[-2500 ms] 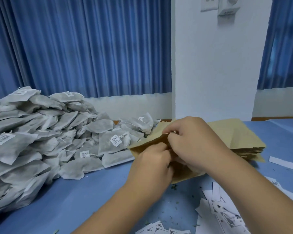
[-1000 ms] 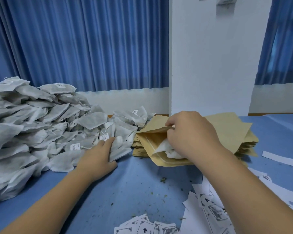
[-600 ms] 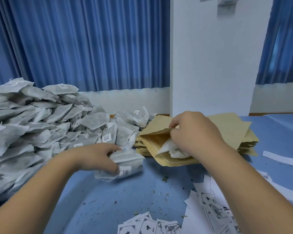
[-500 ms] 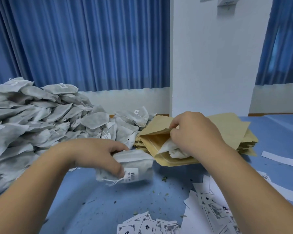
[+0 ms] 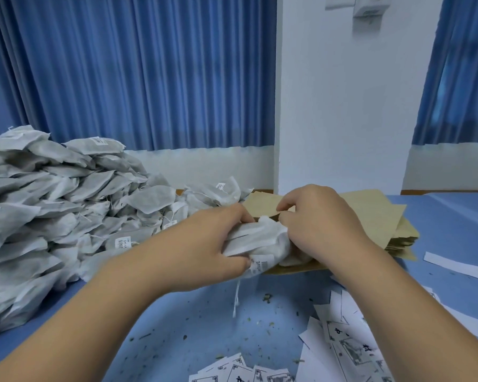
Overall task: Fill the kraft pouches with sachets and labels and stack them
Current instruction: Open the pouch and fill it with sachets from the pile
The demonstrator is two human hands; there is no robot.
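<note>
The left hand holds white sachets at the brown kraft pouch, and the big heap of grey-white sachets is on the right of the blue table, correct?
No: the head view shows the big heap of grey-white sachets on the left of the blue table. The rest holds.

A: Lighting?
B: Even, cool, moderately bright. Daylight glows through the blue pleated curtain (image 5: 458,78) at right; soft shadow lies under the forearms on the blue-topped desk (image 5: 177,340).
A: Image quality?
B: Wide-angle bowing at the left edge; the bare left hand (image 5: 204,241) slightly motion-blurred; detail soft overall.
</note>
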